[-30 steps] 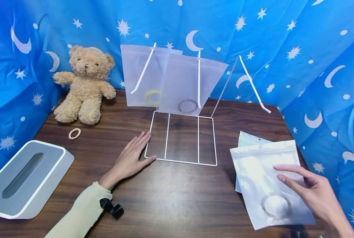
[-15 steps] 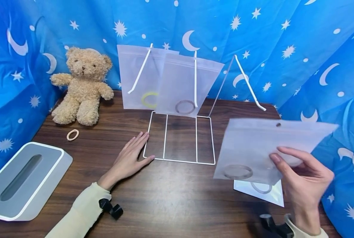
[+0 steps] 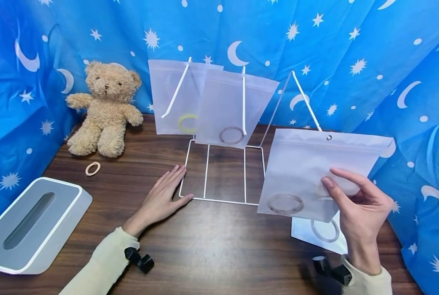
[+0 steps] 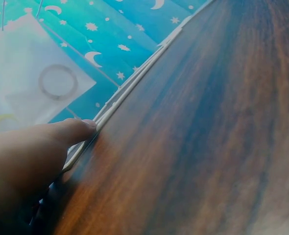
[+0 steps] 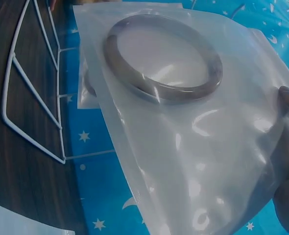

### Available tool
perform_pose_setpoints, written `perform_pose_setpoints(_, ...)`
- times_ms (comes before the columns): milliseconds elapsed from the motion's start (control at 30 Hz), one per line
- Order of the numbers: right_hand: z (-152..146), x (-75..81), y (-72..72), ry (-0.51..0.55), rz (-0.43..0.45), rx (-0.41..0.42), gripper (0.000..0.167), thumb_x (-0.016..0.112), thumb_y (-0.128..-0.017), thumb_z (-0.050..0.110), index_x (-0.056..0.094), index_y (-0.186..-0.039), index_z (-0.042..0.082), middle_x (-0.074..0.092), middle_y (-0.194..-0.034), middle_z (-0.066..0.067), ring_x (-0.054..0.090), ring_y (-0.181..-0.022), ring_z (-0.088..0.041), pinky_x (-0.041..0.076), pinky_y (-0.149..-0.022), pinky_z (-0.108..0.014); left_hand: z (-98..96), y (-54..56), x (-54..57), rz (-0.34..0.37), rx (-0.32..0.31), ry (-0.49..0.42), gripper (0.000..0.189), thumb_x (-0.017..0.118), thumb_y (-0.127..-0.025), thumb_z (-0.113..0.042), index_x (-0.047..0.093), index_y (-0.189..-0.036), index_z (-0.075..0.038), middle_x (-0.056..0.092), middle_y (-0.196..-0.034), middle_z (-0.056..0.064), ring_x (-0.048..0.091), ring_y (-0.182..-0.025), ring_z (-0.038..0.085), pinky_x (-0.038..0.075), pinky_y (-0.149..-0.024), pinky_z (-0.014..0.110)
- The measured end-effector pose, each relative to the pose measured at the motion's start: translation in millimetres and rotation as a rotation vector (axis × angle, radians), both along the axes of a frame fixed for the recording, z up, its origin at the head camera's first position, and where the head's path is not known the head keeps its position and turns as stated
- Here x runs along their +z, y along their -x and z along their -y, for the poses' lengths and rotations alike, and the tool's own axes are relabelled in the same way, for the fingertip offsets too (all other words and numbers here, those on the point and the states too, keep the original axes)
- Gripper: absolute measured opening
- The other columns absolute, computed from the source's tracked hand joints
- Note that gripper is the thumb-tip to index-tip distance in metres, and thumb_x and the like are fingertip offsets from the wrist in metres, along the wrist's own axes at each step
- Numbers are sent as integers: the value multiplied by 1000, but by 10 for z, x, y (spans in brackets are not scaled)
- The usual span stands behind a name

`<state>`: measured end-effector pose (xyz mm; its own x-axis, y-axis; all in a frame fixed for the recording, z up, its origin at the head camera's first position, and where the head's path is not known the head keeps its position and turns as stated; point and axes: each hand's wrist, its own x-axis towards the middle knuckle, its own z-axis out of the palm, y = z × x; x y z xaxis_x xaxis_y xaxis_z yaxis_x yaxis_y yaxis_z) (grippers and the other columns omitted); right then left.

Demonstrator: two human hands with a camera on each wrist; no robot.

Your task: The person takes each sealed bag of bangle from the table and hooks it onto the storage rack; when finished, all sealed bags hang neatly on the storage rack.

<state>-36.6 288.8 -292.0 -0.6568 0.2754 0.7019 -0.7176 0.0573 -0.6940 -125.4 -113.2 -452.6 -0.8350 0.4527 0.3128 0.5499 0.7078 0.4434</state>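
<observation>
My right hand (image 3: pixel 363 205) pinches a frosted zip bag (image 3: pixel 300 168) between thumb and fingers. A brownish-grey bangle (image 5: pixel 179 92) lies inside it. The bag's punched hole is at the tip of the right prong (image 3: pixel 305 100) of a white wire display rack (image 3: pixel 223 200); whether the tip is through the hole I cannot tell. The bag's top covers the prong's end. My left hand (image 3: pixel 160 200) rests with straight fingers on the table, touching the rack's base at its left front corner. Two frosted bags, one with a grey bangle (image 3: pixel 237 102) and one with a yellow bangle (image 3: pixel 176 90), hang from the other prongs.
Under the held bag, another bag (image 3: pixel 315 235) with a ring shape lies on the wooden table (image 3: pixel 219 254). A teddy bear (image 3: pixel 106 106) sits back left, near a small wooden ring (image 3: pixel 92 169). A grey-white tissue box (image 3: pixel 38 225) stands at the left edge.
My right hand has picked the upper bag off the table, turned it and brought it up and left to the right prong. The left hand stays at the rack's base.
</observation>
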Motion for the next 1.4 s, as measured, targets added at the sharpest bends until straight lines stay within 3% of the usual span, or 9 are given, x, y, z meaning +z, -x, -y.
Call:
perform_pose_setpoints(267, 6, -9, 94, -21, 30, -1, 30, 68, -73, -27, 60, -102, -28, 70, -97, -26, 72, -79, -23, 52, -53, -16, 9, -10, -11, -8, 7, 2, 83, 58, -94, -53, 30, -152, -2, 28, -158, 11, 22, -146, 28, 17, -117, 45)
perform_pose_setpoints(467, -24, -85, 260, -37, 99, -17, 32, 69, -76, -23, 62, -108, -22, 69, -105, -25, 71, -89, -23, 57, -68, -23, 6, -5, 0, -19, 6, -2, 84, 59, -94, -54, 30, -153, -2, 28, -158, 11, 22, -146, 28, 17, -117, 46)
perform_pose_setpoints(767, -105, -188, 783, 30, 212, 33, 36, 73, -80, -13, 65, -115, -14, 63, -118, -26, 66, -105, -31, 58, -79, -32, 4, 17, -11, -25, 10, 13, 84, 57, -94, -55, 29, -153, -2, 28, -158, 12, 21, -146, 28, 16, -118, 45)
perform_pose_setpoints(967, -102, -168, 1187, 18, 260, 40, 36, 77, -82, -2, 68, -116, -8, 62, -117, -23, 67, -104, -31, 58, -79, -32, 0, 11, -10, -12, 17, 12, 84, 59, -93, -54, 31, -152, -1, 28, -158, 12, 21, -146, 28, 16, -118, 45)
perform_pose_setpoints(1033, -105, -148, 1309, 20, 272, 45, 37, 78, -81, 0, 68, -116, -7, 64, -113, -21, 69, -99, -28, 58, -77, -31, -3, 9, -6, -6, 18, 13, 84, 60, -93, -53, 32, -152, -1, 28, -158, 12, 21, -146, 28, 17, -118, 45)
perform_pose_setpoints(1100, -111, -129, 1418, 29, 276, 50, 37, 79, -81, 2, 69, -115, -6, 66, -98, -17, 69, -82, -21, 57, -70, -24, -6, 7, -3, -4, 19, 12, 84, 60, -93, -53, 31, -152, -1, 28, -158, 11, 21, -146, 27, 16, -118, 45)
perform_pose_setpoints(1200, -111, -115, 1561, 47, 276, 59, 37, 80, -80, 3, 70, -114, -5, 61, -81, -11, 56, -63, -14, 46, -56, -18, -4, 5, -2, -6, 22, 9, 83, 60, -93, -53, 32, -152, -1, 28, -158, 11, 21, -146, 27, 16, -118, 44)
perform_pose_setpoints(1267, -110, -123, 1636, 58, 269, 65, 36, 81, -80, 2, 70, -113, -5, 60, -80, -10, 49, -68, -15, 40, -53, -22, -1, 5, -4, -10, 23, 6, 84, 61, -92, -53, 31, -152, -2, 28, -158, 11, 21, -146, 26, 15, -118, 43)
perform_pose_setpoints(1400, -98, -145, 1733, 83, 251, 83, 36, 81, -78, -1, 70, -112, -7, 65, -100, -15, 54, -98, -21, 46, -63, -26, 5, 9, -13, -12, 20, 9, 84, 60, -93, -53, 31, -152, -2, 28, -158, 11, 21, -146, 27, 16, -118, 44)
